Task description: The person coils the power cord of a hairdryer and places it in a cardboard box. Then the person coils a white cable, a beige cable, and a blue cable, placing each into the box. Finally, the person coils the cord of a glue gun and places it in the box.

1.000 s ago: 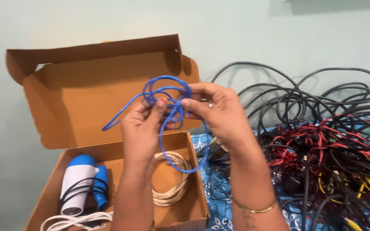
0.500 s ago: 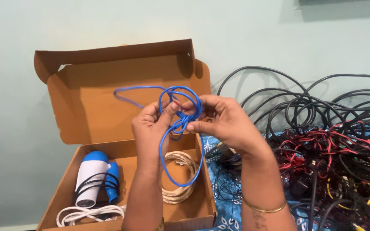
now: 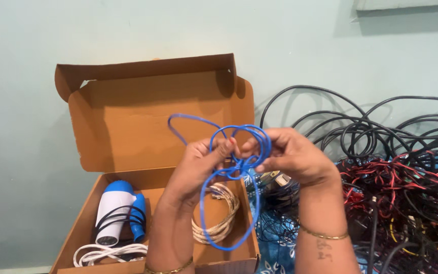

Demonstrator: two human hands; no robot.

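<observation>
From the head view, both hands are pinching a blue cable (image 3: 231, 167) above the open box (image 3: 128, 122). The left hand (image 3: 198, 170) is gripping the coil's crossing; the right hand (image 3: 292, 157) is closing narrowly on the loops. Keeping the loops even and the crossing tight is probably what matters, away from the wire pile (image 3: 406, 177) beside the right hand.

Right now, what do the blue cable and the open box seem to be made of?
Blue cable: probably a plastic jacket, smooth with a slight sheen; it bends into soft loops between left hand and right hand.
Open box: brown cardboard, matte, with folded flaps and raw cut edges.
</observation>
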